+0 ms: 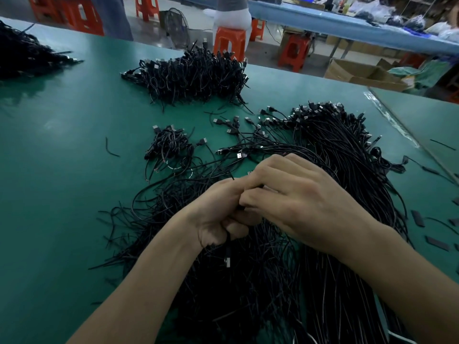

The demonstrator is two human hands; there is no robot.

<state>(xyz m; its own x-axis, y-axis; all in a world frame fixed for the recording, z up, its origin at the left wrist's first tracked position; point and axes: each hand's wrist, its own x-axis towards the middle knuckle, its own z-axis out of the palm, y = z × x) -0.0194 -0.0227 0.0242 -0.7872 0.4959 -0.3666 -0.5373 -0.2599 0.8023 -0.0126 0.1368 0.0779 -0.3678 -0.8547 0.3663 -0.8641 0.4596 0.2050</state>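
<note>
Black cable [228, 247]: held near the centre of the scene between both hands, just above the loose cable pile [342, 175]. A short length drops from the underside of the left fist and ends in a metal USB plug [227, 263], which hangs over the pile. Left hand [216, 212]: fingers [234, 229] curled tight into a fist round the cable. Right hand [303, 202]: immediately right of the left hand and touching it, fingers [255, 198] bent inward and closed on the same cable where the hands meet; the exact contact point is hidden by the knuckles. The loose cable pile lies on the green surface [62, 157] beneath and to the right of both hands, its strands running near to far with plug ends fanned out at the far side. A small coiled bundle [169, 145] sits on the surface left of those plug ends, apart from the pile. A stray wire offcut [111, 148] lies further left. A large heap of bundled cables [193, 73] rests at the far side of the surface, and another heap [24, 53] occupies the far left corner. Several short black strips [437, 243] lie on the surface at the right edge. Beyond the surface: orange stools [229, 43], a cardboard box [360, 73] and a blue-topped bench [347, 23].
</note>
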